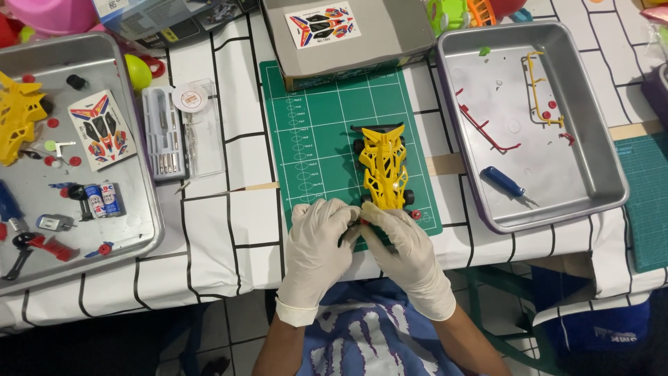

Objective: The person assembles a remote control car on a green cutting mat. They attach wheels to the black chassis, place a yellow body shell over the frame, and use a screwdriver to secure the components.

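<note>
Green cutting mat (pixel 313 132) steadies your yellow toy car (pixel 383 167) near its front edge; your left hand (pixel 316 247) and right hand (pixel 403 244) pinch together, gripping something too small to identify.

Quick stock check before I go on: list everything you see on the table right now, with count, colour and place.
toy car: one, yellow body, black wheels, on the green mat
cutting mat: one, green, table centre
small wheel: one, red, on the mat by the car's near end
right tray: one, grey metal, holds red and yellow sprue pieces
screwdriver: one, blue handle, in the right tray
left tray: one, grey metal, holds small parts
sticker sheet: one, multicoloured, in the left tray
tool case: one, clear, between left tray and mat
cardboard box: one, grey, behind the mat
left hand: white glove, near edge of mat
right hand: white glove, fingers meeting the left's
</note>
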